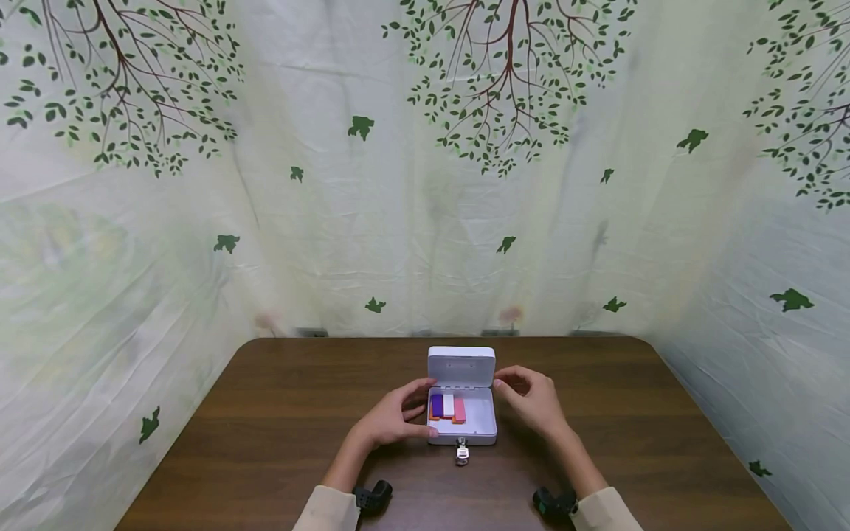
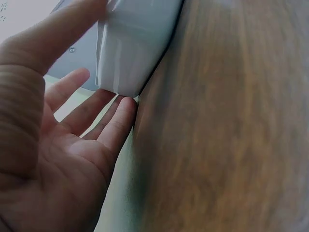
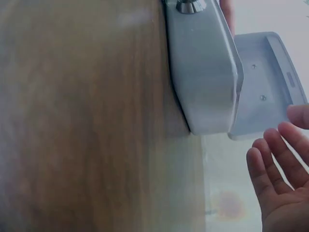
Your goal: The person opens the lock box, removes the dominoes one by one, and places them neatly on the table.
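A white metal cash box (image 1: 485, 439) stands on the table, its hinged lid (image 1: 461, 366) raised upright. My left hand (image 1: 392, 417) grips the box's left side, thumb at the front corner and fingers spread toward the hinge. At the lid's right edge, my right hand (image 1: 534, 402) pinches with thumb and forefinger; the other fingers show loosely bent in the right wrist view. Inside, on the left, lie a purple block (image 1: 436, 405), a white block (image 1: 448, 405) and a pink block (image 1: 460, 409), with orange showing beneath. A silver lock (image 1: 462, 451) juts from the box's front.
The brown wooden table (image 1: 292, 413) has rounded far corners. Behind and beside it hangs a pale cloth (image 1: 432, 221) printed with branches and green leaves. Black bands with cameras (image 1: 375, 495) sit on both wrists.
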A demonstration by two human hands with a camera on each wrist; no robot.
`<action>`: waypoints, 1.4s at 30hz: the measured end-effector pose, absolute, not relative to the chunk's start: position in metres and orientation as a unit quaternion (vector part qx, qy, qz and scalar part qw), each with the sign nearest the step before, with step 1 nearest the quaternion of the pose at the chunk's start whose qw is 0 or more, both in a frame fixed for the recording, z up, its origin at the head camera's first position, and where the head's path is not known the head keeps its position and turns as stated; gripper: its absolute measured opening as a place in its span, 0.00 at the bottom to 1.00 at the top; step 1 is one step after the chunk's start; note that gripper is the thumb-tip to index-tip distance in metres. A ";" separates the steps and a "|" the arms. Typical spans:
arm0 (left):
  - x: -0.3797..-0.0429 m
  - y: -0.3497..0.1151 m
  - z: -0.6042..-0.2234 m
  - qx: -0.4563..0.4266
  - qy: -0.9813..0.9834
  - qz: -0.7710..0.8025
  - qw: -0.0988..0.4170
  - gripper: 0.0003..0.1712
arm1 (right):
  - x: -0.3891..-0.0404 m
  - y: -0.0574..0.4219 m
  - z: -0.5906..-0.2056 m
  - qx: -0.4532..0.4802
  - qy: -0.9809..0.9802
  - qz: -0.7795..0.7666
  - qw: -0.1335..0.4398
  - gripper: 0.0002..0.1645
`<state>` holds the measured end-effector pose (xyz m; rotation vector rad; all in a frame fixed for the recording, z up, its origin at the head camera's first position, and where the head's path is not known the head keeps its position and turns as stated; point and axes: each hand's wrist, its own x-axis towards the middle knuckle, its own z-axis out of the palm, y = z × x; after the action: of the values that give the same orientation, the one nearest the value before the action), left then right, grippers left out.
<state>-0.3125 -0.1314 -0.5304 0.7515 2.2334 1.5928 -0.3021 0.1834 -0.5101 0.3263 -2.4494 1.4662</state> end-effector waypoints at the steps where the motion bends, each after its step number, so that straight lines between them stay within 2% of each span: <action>1: -0.312 -0.132 -0.531 0.260 0.780 0.549 0.149 0.55 | -0.301 0.182 -0.510 0.120 -0.845 0.504 0.132 0.08; 6: -0.311 -0.133 -0.532 0.262 0.791 0.533 0.149 0.58 | -0.299 0.174 -0.512 0.166 -0.850 0.483 0.127 0.10; 20: -0.313 -0.135 -0.534 0.259 0.791 0.533 0.150 0.56 | -0.298 0.158 -0.512 0.275 -0.859 0.416 0.117 0.17; 29: -0.313 -0.135 -0.536 0.259 0.790 0.536 0.149 0.56 | -0.300 0.151 -0.511 0.309 -0.866 0.383 0.087 0.19; 42: -0.313 -0.135 -0.536 0.269 0.786 0.538 0.145 0.54 | -0.303 0.140 -0.508 0.313 -0.902 0.282 0.090 0.20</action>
<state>-0.3131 -0.1346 -0.5363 0.7758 2.2635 1.5491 -0.3029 0.1400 -0.5079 0.9303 -2.6830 0.8389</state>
